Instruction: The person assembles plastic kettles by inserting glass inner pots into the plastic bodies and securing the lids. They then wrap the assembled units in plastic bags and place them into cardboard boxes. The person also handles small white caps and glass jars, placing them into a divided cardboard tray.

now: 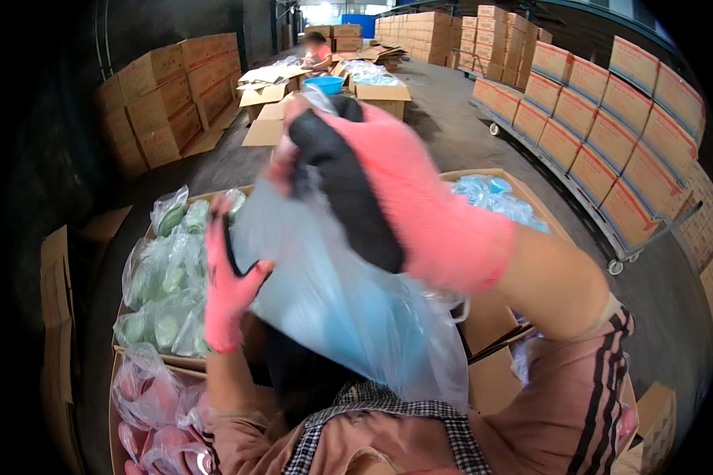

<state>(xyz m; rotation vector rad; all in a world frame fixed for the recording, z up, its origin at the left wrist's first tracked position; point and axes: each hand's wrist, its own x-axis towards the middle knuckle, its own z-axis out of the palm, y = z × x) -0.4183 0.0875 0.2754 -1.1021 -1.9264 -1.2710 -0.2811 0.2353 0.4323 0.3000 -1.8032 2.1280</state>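
A clear plastic bag with something light blue inside hangs slantwise in front of my body. My right hand, in a pink and black work glove, is raised high and closed around the bag's gathered upper end; it is smeared by motion. At the bag's left side is my left hand in a matching glove, its thumb and fingers apart. Whether its fingers touch the plastic I cannot tell. What the blue contents are is blurred by the film.
Open cartons around me hold bagged green items, bagged pink items and bagged blue items. Stacked cartons stand at left; a loaded flat cart is at right. A person sits farther back near a blue basin.
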